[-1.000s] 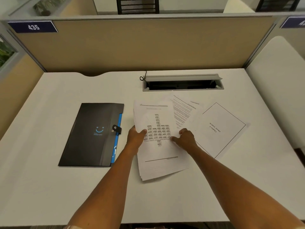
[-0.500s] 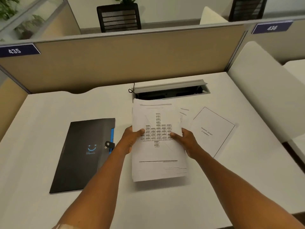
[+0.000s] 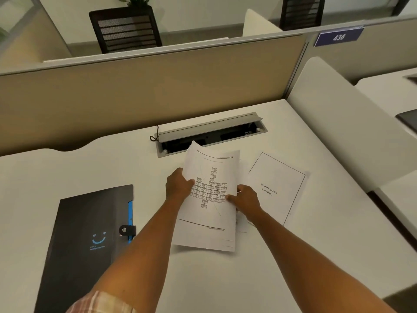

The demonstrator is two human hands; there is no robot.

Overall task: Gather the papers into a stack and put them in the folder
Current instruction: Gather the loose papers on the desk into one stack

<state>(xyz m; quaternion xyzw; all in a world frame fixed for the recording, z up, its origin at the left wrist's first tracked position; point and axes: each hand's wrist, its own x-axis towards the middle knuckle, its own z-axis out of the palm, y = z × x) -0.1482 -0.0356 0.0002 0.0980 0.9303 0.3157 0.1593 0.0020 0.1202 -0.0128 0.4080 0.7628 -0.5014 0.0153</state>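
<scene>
A small stack of white papers (image 3: pixel 209 229), topped by a sheet with a box diagram, is lifted off the white desk in both hands. My left hand (image 3: pixel 178 185) grips its left edge and my right hand (image 3: pixel 244 197) grips its right edge. A framed title sheet (image 3: pixel 279 181) lies flat on the desk just right of my right hand, with another sheet partly hidden under the stack. The black folder (image 3: pixel 90 222) with a blue smiley mark and snap tab lies closed to the left of my left forearm.
A grey cable box (image 3: pixel 209 132) with an open lid is set into the desk behind the papers. A beige partition (image 3: pixel 158 86) closes the back, and a white side panel (image 3: pixel 349 123) rises on the right.
The stack has been raised off the desk and shifted right over the text sheet, towards the title sheet. The view has swung to the right.
</scene>
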